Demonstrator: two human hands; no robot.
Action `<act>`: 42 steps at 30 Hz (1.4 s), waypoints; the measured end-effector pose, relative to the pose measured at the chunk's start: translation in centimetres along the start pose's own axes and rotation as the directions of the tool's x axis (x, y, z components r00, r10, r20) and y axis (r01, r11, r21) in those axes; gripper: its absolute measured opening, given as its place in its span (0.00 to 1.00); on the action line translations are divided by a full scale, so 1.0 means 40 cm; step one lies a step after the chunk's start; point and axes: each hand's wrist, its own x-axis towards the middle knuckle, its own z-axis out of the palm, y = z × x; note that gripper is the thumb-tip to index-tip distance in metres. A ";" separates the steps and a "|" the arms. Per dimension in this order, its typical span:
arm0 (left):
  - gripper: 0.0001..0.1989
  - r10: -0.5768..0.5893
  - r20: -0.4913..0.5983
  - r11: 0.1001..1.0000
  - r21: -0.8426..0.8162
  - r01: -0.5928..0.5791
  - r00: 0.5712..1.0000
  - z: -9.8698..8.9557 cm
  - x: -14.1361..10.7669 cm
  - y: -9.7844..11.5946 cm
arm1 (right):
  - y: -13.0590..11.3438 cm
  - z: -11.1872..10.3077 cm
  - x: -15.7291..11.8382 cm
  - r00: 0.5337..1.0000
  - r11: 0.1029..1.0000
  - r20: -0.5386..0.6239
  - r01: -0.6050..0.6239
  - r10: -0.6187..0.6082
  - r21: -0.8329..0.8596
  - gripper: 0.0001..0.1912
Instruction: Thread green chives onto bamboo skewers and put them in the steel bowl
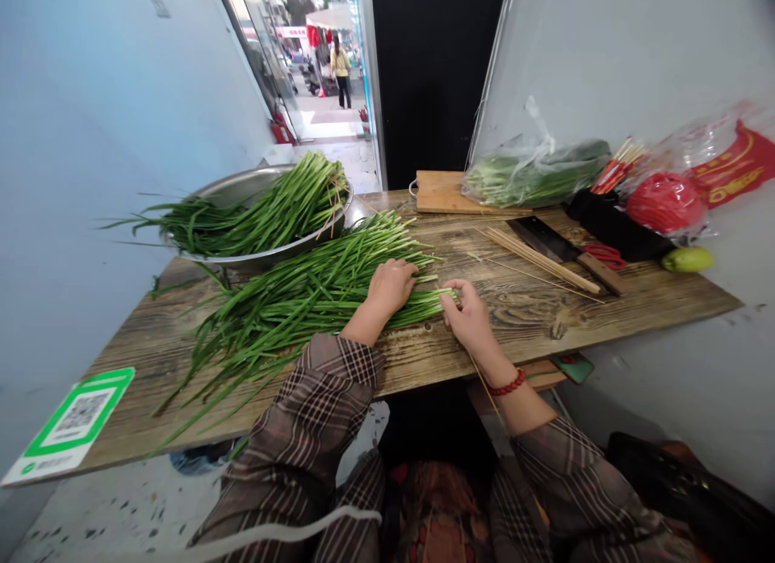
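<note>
- Plaid sleeves (320, 393) are seen nearest, at the near side of the table (521, 308); on the right wrist a red bracelet (508, 383) is worn.
- Loose chives (303, 292) are spread on the table, left of the middle, with cut ends to the right and leaf tips down to the near left edge.
- By the left hand (392, 287) the chives are covered near their cut ends, with fingers bent; whether they are gripped cannot be told.
- By the right hand (469, 317) a few cut ends are held in a narrow pinch. Under this hand a thin stick (483, 377) is seen, pointing down past the near edge; how it is held cannot be told.
- If the wrist is turned, the stick could be caught on the bracelet or the edge, and be snapped.
- If the ends are pulled quickly, the long leaves, being tangled, could be torn or dragged off the near edge.
- At the far left, more chives are piled in the bowl (266, 258), over its rim; if it is bumped, some could be spilled.
- On the right, sticks (538, 258) are laid just beside the knife (538, 236); by a careless reach, fingers could be cut.
</note>
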 end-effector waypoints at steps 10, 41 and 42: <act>0.07 -0.015 -0.129 0.977 -0.214 -0.013 0.992 -0.007 0.003 0.002 | -0.012 -0.004 0.000 0.998 0.998 -0.020 -0.051 0.051 0.024 0.17; 0.07 0.020 -0.094 0.791 -0.607 -0.073 0.995 -0.030 -0.007 0.045 | -0.029 -0.011 0.000 1.000 0.991 0.004 -0.017 0.016 0.135 0.15; 0.07 0.018 -0.090 0.791 -0.607 -0.069 0.996 -0.030 -0.007 0.045 | -0.030 -0.011 -0.001 1.000 0.990 0.004 -0.021 0.021 0.137 0.16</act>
